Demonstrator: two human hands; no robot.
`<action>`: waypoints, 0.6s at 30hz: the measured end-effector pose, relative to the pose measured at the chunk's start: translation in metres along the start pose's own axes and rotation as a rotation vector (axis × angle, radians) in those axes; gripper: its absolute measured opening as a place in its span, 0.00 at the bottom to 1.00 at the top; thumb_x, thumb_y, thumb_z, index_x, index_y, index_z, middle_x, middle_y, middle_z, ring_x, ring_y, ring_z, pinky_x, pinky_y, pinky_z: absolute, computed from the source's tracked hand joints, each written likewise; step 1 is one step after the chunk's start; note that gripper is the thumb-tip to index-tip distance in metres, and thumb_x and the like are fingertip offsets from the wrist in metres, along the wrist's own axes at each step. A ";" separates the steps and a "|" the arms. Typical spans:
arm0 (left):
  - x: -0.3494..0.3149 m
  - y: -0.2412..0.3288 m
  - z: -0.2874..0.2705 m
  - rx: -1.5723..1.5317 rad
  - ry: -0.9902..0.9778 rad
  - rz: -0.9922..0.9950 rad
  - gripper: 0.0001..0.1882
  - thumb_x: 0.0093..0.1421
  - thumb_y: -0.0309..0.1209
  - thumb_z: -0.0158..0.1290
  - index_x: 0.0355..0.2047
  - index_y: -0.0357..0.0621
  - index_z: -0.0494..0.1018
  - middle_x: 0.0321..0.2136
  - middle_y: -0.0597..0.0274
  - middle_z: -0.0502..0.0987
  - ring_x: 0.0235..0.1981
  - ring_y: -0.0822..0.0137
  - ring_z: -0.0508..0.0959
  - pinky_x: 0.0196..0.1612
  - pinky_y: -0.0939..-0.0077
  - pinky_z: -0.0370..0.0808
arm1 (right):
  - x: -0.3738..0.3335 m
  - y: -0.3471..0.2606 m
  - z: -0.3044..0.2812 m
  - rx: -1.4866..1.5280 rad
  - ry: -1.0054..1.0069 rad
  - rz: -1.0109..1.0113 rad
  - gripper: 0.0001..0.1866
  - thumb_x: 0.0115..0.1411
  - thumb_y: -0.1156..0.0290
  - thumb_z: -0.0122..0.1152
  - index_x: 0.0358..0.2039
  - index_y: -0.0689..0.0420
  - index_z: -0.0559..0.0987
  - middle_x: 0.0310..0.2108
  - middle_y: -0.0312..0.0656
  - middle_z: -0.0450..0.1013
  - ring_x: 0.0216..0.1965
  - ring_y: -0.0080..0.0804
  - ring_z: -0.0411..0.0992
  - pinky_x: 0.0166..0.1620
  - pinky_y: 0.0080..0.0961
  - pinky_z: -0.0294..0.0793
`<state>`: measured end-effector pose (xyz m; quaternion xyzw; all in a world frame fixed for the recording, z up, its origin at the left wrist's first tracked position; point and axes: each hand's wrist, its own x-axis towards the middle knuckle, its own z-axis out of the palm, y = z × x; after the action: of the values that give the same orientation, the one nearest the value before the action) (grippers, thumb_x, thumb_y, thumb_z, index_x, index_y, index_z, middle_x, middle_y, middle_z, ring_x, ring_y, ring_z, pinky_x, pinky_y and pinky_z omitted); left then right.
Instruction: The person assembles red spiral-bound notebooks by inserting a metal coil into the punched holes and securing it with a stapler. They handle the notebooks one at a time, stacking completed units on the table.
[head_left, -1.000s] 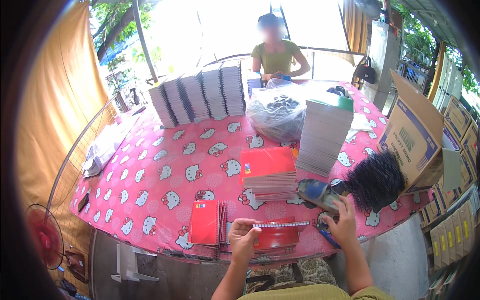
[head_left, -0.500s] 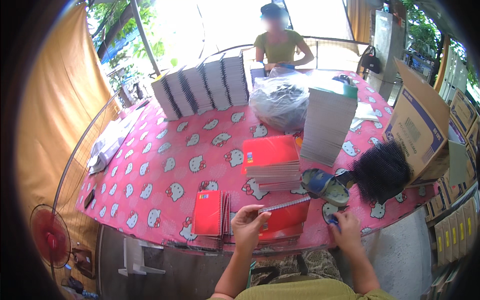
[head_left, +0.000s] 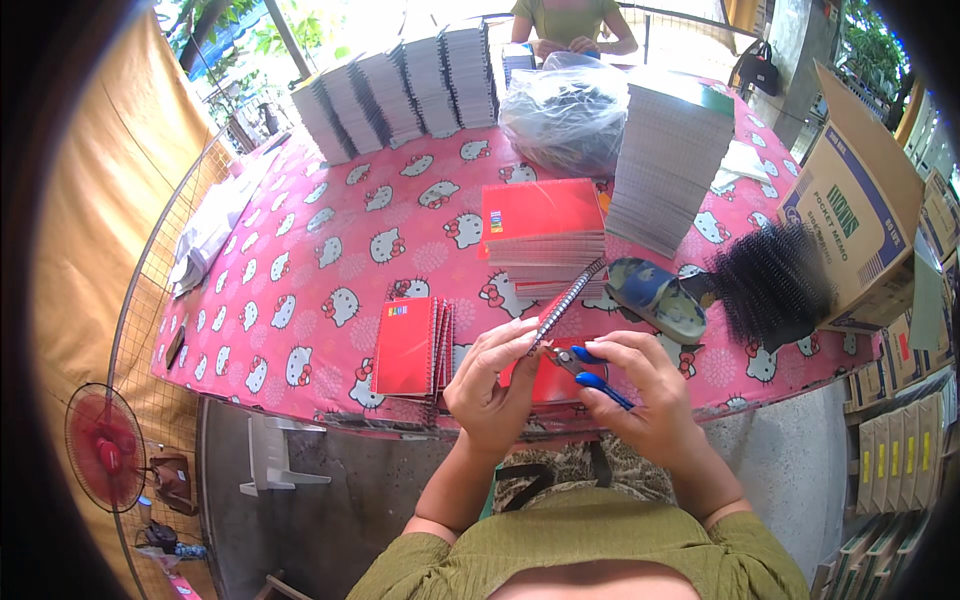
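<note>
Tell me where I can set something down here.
Widest bare patch: the pink tablecloth between the notebook stacks at the back and the small red pile in front. Crowded: the front middle, under the blue-handled pliers, and the right, with tall pad stack, slipper, black coils, carton.

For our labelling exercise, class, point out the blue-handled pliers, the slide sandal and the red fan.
Blue-handled pliers (head_left: 592,382), head view: on the lower handle.
Slide sandal (head_left: 645,285), head view: on its strap.
Red fan (head_left: 108,452), head view: near its centre.
</note>
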<state>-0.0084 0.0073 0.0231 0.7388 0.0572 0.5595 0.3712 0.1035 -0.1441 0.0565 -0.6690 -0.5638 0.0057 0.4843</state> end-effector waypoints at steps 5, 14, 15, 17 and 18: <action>-0.001 -0.001 -0.003 0.033 0.007 0.046 0.12 0.51 0.11 0.57 0.36 0.32 0.74 0.39 0.43 0.79 0.41 0.58 0.81 0.42 0.70 0.79 | 0.005 -0.006 0.004 -0.023 -0.056 -0.018 0.22 0.55 0.68 0.66 0.48 0.61 0.74 0.45 0.50 0.69 0.47 0.46 0.68 0.48 0.37 0.70; -0.006 0.005 -0.009 0.037 -0.110 0.188 0.11 0.49 0.13 0.59 0.34 0.33 0.77 0.35 0.46 0.80 0.37 0.52 0.82 0.44 0.61 0.78 | -0.010 0.039 -0.004 1.456 -0.655 0.782 0.16 0.66 0.67 0.55 0.48 0.66 0.75 0.41 0.38 0.75 0.38 0.23 0.74 0.40 0.20 0.75; -0.003 0.009 -0.011 0.097 -0.152 0.186 0.12 0.50 0.11 0.58 0.34 0.37 0.73 0.32 0.48 0.81 0.34 0.57 0.82 0.40 0.63 0.80 | -0.013 0.037 -0.002 1.294 -0.613 0.761 0.16 0.65 0.68 0.55 0.48 0.66 0.75 0.41 0.40 0.75 0.40 0.24 0.74 0.43 0.22 0.74; -0.012 0.011 -0.019 0.034 -0.056 0.036 0.10 0.53 0.14 0.58 0.33 0.37 0.72 0.33 0.47 0.80 0.36 0.61 0.81 0.40 0.67 0.80 | -0.021 0.024 0.005 0.954 -0.517 0.719 0.16 0.65 0.69 0.56 0.47 0.67 0.75 0.41 0.43 0.76 0.43 0.28 0.73 0.49 0.25 0.72; -0.016 0.014 -0.029 0.023 0.001 -0.036 0.09 0.54 0.15 0.58 0.33 0.38 0.71 0.34 0.47 0.80 0.36 0.63 0.81 0.40 0.69 0.80 | -0.018 0.012 0.003 0.930 -0.455 0.690 0.17 0.63 0.68 0.58 0.48 0.67 0.74 0.45 0.44 0.74 0.48 0.27 0.71 0.51 0.26 0.70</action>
<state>-0.0436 0.0034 0.0221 0.7416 0.0772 0.5526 0.3725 0.1041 -0.1551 0.0375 -0.5138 -0.3426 0.5492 0.5630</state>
